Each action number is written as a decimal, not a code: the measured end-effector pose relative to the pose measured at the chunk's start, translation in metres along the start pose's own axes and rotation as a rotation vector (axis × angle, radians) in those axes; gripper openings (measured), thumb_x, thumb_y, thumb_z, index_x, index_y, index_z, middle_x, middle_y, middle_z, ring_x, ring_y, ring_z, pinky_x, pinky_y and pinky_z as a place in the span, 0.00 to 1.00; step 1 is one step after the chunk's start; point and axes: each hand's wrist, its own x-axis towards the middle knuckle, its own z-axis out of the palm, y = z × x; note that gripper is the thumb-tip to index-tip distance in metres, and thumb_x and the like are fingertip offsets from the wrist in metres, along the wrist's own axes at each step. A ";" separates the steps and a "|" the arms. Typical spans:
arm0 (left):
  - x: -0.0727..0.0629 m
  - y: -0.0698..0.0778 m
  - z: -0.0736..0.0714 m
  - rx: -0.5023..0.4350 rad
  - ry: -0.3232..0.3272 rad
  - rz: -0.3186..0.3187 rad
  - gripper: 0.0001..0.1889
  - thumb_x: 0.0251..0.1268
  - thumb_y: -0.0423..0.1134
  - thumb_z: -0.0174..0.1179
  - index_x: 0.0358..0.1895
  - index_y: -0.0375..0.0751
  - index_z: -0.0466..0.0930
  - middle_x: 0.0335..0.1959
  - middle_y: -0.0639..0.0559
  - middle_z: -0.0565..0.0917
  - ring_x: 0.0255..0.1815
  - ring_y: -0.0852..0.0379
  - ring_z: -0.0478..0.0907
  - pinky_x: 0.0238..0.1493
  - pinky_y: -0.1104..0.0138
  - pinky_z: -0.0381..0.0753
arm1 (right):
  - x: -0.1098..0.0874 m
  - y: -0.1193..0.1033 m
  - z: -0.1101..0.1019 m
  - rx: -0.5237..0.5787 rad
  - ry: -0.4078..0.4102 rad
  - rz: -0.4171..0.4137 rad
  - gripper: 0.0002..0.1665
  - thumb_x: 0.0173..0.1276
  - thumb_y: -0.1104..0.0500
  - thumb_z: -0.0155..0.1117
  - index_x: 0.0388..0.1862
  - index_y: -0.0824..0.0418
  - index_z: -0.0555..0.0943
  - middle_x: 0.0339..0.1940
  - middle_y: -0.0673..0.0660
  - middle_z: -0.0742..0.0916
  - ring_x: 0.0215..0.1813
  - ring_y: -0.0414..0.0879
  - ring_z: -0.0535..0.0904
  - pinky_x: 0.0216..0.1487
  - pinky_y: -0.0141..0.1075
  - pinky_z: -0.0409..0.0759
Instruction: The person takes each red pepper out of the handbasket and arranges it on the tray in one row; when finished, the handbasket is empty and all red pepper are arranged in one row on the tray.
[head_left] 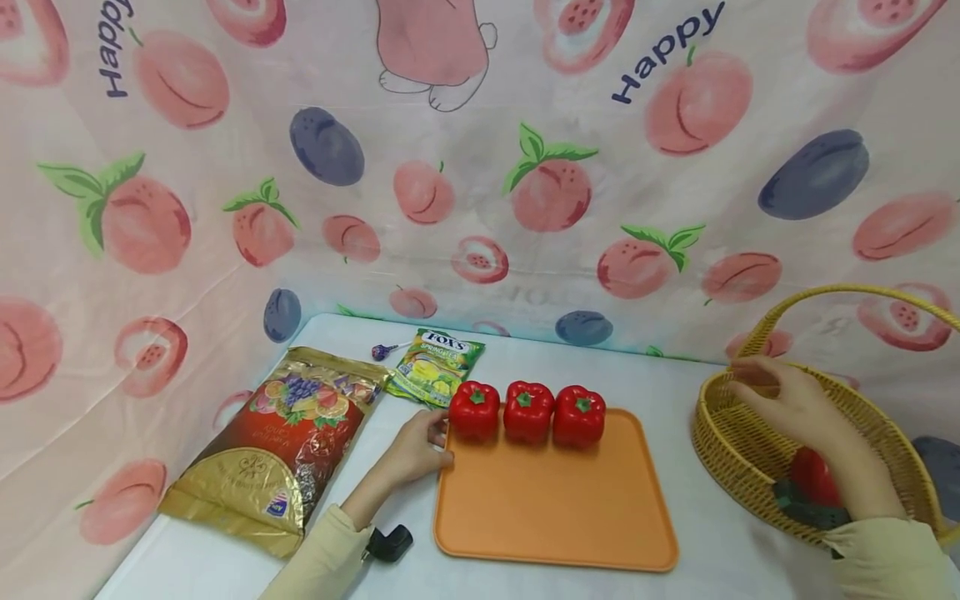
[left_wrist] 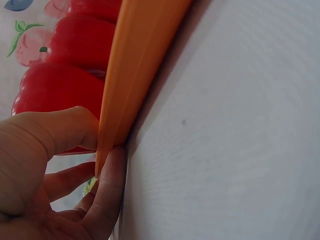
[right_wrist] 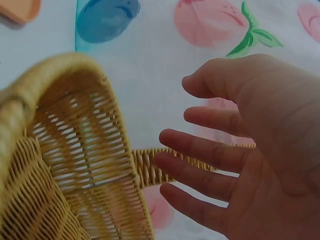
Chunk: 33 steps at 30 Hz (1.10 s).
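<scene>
On the orange tray (head_left: 555,508), three red bell peppers (head_left: 528,412) stand in a row along the far edge. My left hand (head_left: 412,446) pinches the tray's left rim near the far corner; the left wrist view shows the thumb over the rim and a finger against its outer side. Over the wicker basket (head_left: 738,475) at the right, my right hand (head_left: 798,408) is raised with nothing in it. Its fingers (right_wrist: 200,145) are spread and relaxed near the basket handle (right_wrist: 150,167). Another red item (head_left: 813,477) lies in the basket, partly hidden by the right wrist.
Left of the tray lies a large gold and red candy bag (head_left: 277,442). Behind the tray are a green Fox's candy packet (head_left: 438,367) and a wrapped lollipop (head_left: 384,352). A fruit-print cloth (head_left: 480,200) hangs along the back and left of the white table.
</scene>
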 end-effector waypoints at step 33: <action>0.002 0.002 0.001 0.002 -0.001 -0.010 0.33 0.44 0.25 0.71 0.60 0.29 0.74 0.42 0.45 0.77 0.37 0.56 0.77 0.38 0.66 0.79 | -0.012 0.047 -0.029 -0.175 -0.312 0.201 0.31 0.73 0.52 0.56 0.51 0.84 0.73 0.42 0.76 0.82 0.45 0.70 0.80 0.41 0.55 0.79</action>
